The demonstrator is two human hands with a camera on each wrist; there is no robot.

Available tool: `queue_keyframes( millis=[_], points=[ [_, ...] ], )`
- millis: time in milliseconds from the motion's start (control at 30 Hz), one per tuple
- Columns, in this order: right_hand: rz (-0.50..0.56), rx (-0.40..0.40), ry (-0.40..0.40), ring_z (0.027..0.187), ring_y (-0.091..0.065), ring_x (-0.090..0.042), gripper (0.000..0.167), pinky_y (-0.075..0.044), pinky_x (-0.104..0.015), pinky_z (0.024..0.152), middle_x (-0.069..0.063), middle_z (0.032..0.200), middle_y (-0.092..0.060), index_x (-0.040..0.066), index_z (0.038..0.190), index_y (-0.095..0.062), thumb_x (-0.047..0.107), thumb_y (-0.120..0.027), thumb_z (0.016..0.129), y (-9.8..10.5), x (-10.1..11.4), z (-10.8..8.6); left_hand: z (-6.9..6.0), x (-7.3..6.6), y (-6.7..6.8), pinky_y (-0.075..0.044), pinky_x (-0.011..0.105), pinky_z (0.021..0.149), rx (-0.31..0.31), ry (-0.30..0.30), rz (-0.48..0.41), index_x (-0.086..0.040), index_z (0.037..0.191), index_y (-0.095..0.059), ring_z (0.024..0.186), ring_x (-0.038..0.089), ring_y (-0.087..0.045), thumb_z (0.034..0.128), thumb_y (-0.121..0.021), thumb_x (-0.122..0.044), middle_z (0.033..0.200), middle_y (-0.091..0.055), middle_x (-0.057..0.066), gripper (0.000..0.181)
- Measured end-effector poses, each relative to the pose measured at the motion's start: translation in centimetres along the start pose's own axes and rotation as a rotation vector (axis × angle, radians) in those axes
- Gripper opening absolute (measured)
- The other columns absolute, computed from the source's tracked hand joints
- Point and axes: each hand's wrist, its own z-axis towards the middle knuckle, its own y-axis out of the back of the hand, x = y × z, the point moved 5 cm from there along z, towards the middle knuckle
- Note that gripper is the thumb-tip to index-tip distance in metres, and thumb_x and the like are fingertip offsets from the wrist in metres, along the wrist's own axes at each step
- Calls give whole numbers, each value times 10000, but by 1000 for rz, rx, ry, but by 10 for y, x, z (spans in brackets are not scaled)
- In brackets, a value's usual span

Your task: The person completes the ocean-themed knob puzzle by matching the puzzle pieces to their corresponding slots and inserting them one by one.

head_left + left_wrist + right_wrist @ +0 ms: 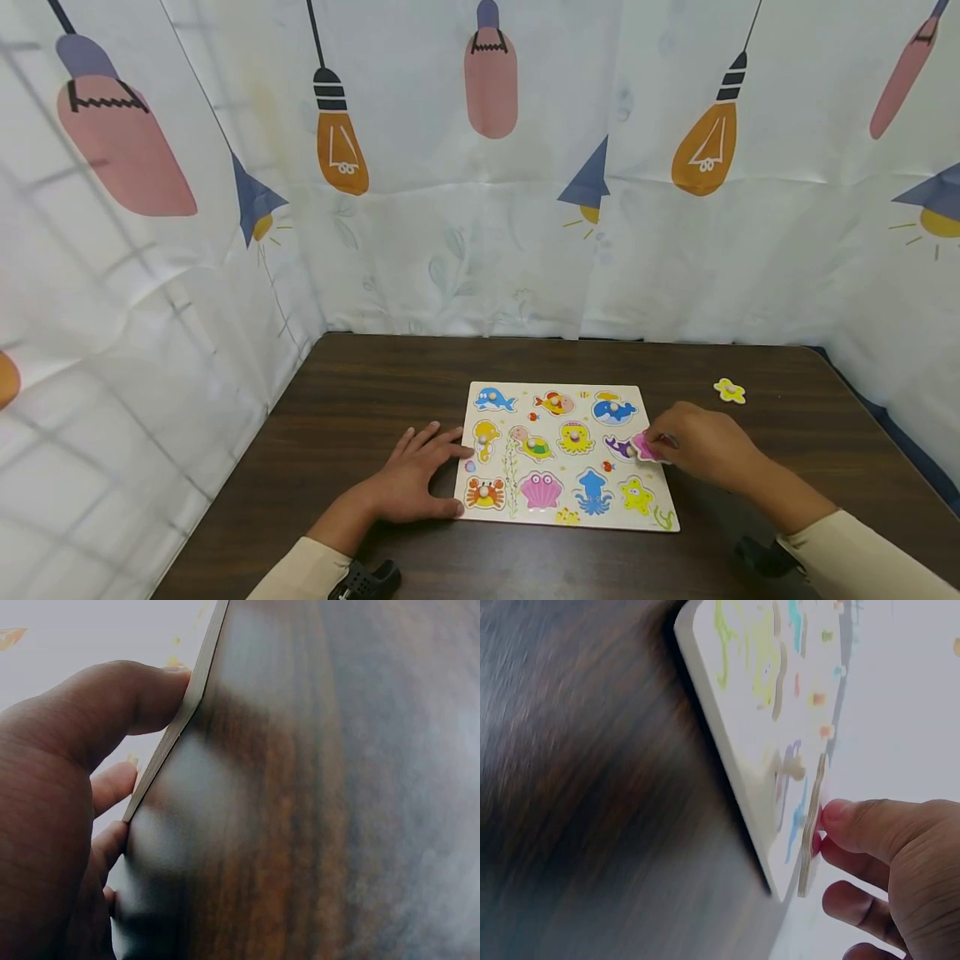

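Note:
A white wooden peg-puzzle board (660,492) with sea-animal pieces lies on the table. My left hand (420,475) rests at its left side, thumb and fingers spread and touching the edge; in the left wrist view the thumb (124,694) lies against the board's edge (169,739). With thumb and finger my right hand (697,442) pinches a pink puzzle piece (643,448) by its knob. That piece (810,840) is tilted on edge above the board's right side in the right wrist view, beside a purple picture (618,447). The hand partly covers the piece's outline.
On the dark wooden table (390,375), a yellow flower-shaped piece (730,391) lies beyond my right hand. Several pieces sit in the board, among them a blue squid (592,492) and a pink shell (542,490). A printed white curtain (450,250) hangs behind the table.

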Motion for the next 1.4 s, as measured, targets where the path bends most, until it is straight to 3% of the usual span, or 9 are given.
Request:
queue_keyframes(
  millis=[300,800,1400],
  points=[
    [19,3,98,808,-555,-50,180,-500,-224,593,130,905,-678,257,916,-825,188,-911,773,-1,23,2,0,3,-2,-16,652,1193,-7,1,0,-339,1488,-505,1553,347,-119,842,-730,-648,1659,-294,-51,750],
    [85,27,189,800,-565,-27,146,-495,-236,595,176,868,-671,262,894,-817,193,-897,793,-8,56,10,0,2,-1,-6,654,1192,-6,0,-7,-336,1491,-504,1552,347,-121,842,-731,-643,1659,-294,-50,753],
    [99,79,208,853,-569,-20,96,-516,-249,661,233,882,-671,291,916,-815,254,-862,840,-23,77,19,-1,2,-1,-11,639,1198,-8,4,-5,-339,1493,-504,1552,338,-129,843,-732,-640,1654,-304,-47,752]
  ],
)
